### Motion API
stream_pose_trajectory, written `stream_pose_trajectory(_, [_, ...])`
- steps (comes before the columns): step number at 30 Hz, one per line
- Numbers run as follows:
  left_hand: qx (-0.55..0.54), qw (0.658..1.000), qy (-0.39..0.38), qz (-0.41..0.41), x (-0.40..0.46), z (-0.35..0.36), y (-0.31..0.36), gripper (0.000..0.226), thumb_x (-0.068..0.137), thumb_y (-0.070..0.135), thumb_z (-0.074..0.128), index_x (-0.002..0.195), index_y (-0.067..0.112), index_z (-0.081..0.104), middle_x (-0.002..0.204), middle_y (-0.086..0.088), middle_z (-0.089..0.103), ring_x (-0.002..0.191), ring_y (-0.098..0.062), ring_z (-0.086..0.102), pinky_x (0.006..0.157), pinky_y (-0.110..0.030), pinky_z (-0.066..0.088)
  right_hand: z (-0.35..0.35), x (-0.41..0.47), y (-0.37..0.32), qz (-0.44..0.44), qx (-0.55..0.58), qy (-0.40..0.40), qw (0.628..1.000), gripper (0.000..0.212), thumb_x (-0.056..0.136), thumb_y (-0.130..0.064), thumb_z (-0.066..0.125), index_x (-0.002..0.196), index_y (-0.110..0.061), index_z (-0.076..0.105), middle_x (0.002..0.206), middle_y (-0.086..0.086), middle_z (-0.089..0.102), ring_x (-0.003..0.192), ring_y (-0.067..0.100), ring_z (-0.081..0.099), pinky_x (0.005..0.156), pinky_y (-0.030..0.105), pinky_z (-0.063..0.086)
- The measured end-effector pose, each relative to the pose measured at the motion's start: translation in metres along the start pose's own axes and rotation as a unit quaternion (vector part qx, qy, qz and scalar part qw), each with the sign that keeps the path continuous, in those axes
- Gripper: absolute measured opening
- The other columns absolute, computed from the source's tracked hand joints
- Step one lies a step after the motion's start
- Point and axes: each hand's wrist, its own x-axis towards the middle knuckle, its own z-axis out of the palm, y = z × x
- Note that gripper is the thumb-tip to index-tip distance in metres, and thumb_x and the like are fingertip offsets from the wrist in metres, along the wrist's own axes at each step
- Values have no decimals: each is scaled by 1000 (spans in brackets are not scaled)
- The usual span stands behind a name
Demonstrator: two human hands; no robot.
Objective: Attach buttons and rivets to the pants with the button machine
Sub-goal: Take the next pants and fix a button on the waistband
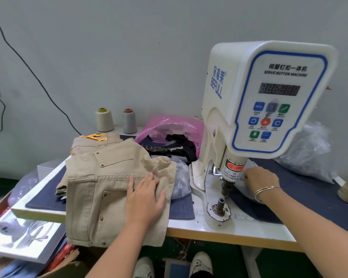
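The beige pants [109, 189] lie folded on the table [239, 231] left of the button machine [265, 101]; the left hand [144, 199] rests flat on them, fingers straight. The right hand [261, 180] reaches behind the machine's punch, well apart from the pants; whether it grips anything cannot be told.

We're seeing the pants [100, 189] lying on the table [249, 231], left of the button machine [259, 109]. Left hand [143, 199] is resting flat on them; right hand [261, 181] is reaching just right of the machine's post. Bag [169, 125] and 2 thread cones [117, 120] are sitting far behind.
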Motion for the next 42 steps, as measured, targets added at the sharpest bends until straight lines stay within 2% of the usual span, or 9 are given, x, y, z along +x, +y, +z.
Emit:
stream_pose_trajectory(4, [4, 1000, -7, -2, 0, 1, -2, 49, 86, 46, 42, 121, 22, 64, 134, 2, 59, 125, -12, 52, 121, -43, 9, 13, 0, 25, 39, 199, 97, 974, 20, 90, -25, 53, 75, -25, 66, 87, 6, 67, 76, 26, 56, 65, 33, 48])
stream_pose_trajectory(7, [2, 1000, -5, -4, 0, 2, -2, 50, 85, 47, 42, 121, 21, 65, 134, 1, 59, 125, -12, 53, 121, -42, 8, 15, -20, 34, 43, 378, 198, 903, 12, 83, -29, 68, 72, -24, 66, 80, 0, 65, 76, 20, 57, 68, 34, 47])
stream_pose_trajectory(9, [0, 1000, -2, -4, 0, 2, -1, 49, 85, 46, 42, 120, 21, 65, 133, 1, 60, 124, -13, 53, 121, -43, 8, 14, -44, 25, 31, 481, 219, 849, 14, 80, -27, 72, 70, -26, 63, 76, -5, 63, 72, 12, 57, 63, 27, 42])
stream_pose_trajectory(13, [-13, 1000, 4, -4, -1, 2, -1, 46, 85, 44, 45, 118, 19, 66, 131, -1, 61, 122, -14, 55, 121, -42, 10, 19, -83, -10, 4, 625, 71, 777, 8, 82, -29, 69, 77, -23, 67, 63, -10, 65, 58, 1, 57, 59, 18, 40])
stream_pose_trajectory(20, [-33, 999, 6, -8, -1, 1, 0, 42, 85, 37, 45, 114, 18, 68, 128, -2, 64, 119, -14, 57, 120, -43, 13, 36, -94, -33, 36, 792, -88, 604, 30, 92, -11, 56, 63, -16, 61, 53, 0, 43, 49, 10, 35, 50, 24, 26])
stream_pose_trajectory(26, [-94, 995, 22, -35, -2, 2, -2, 29, 92, 10, 54, 118, 7, 65, 116, -6, 70, 108, -15, 64, 120, -38, 10, 39, -98, -35, 41, 776, -72, 625, 31, 88, -20, 61, 57, -17, 61, 57, 1, 47, 53, 10, 39, 54, 26, 30])
stream_pose_trajectory(34, [-86, 996, 16, -33, -1, -1, -1, 28, 92, 12, 54, 117, 9, 66, 114, -3, 70, 106, -13, 63, 121, -37, 11, 36, -105, -42, 29, 733, -23, 680, 35, 94, -27, 54, 68, -18, 75, 59, -1, 50, 60, 13, 43, 59, 25, 34])
stream_pose_trajectory(37, [-87, 996, 16, -33, -1, -2, 0, 27, 91, 13, 54, 115, 9, 66, 114, -3, 70, 105, -13, 64, 120, -36, 10, 34, -108, -44, 37, 745, -22, 666, 34, 93, -26, 56, 67, -24, 77, 61, 0, 51, 60, 13, 43, 58, 23, 33])
stream_pose_trajectory(42, [-95, 995, 29, -28, -1, -1, 0, 26, 91, 12, 54, 114, 10, 67, 111, -2, 71, 104, -12, 64, 120, -35, 9, 31, -109, -43, 52, 785, -49, 615, 33, 92, -18, 56, 67, -16, 78, 57, -3, 53, 58, 14, 40, 56, 25, 28])
